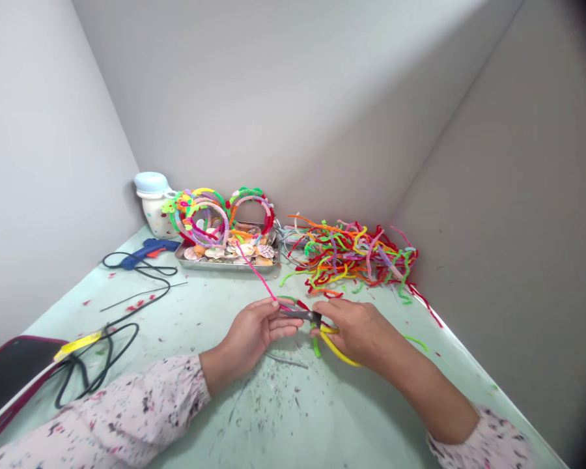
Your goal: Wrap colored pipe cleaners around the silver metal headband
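My left hand [254, 332] pinches a bright pink pipe cleaner [256, 270] between thumb and fingers, its long end pointing up toward the tray. My right hand [354, 326] is closed on yellow-handled scissors [312, 317], whose dark blades point left over my left fingers, beside the pink stem. A red and green piece [300, 303] shows just behind the blades; what holds it is unclear. Under the scissors, a short bright green piece [316, 346] hangs or lies near my right fingers. A grey strand [286, 359] lies on the table below my hands.
Metal tray [215, 266] of seashells with fuzzy colourful rings [208, 225] stands at the back, beside a white jar [155, 205]. A blue glue gun [146, 253] and black cord [127, 317] lie left, a dark device [17, 374] nearer. Pipe cleaners [356, 257] pile back right.
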Demonstrator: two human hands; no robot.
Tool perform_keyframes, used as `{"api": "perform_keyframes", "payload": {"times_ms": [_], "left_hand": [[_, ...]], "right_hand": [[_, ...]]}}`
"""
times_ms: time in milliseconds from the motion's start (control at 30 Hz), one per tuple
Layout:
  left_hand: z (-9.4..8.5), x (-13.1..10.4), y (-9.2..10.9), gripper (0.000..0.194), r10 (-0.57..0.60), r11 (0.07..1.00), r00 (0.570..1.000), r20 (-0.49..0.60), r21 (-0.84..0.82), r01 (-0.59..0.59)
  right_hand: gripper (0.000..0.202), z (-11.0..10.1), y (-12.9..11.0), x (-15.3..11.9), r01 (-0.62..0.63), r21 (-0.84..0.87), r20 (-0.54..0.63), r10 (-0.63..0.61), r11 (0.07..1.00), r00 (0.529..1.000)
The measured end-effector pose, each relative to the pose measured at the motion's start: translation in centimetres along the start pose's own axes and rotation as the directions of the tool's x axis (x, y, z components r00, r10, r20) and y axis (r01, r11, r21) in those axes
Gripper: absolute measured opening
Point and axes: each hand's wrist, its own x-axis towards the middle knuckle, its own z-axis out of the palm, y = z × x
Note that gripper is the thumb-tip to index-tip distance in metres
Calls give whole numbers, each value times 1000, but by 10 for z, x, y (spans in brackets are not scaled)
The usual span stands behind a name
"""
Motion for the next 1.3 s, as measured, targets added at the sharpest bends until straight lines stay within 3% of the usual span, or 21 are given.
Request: {"api": "perform_keyframes", "payload": {"times_ms": [367,900,1100,1300], "left_hand": [[-2,1,0,14,10,1000,1000,29,3,-10],[0,-2,1,18,4,1000,998,69,18,-5],[-2,-1,-1,14,36,999,997,66,10,-37],[-2,-2,0,14,49,998,997,61,43,-51]], "right_hand": [[27,-4,-1,2,36,28,-72,-34,999,997],[23,-2,2,1,5,73,8,-6,997,1000],[28,-7,6,2,-32,180,-56,43,983,997],[33,-15,12,3,-181,218,-99,206,959,973]]}}
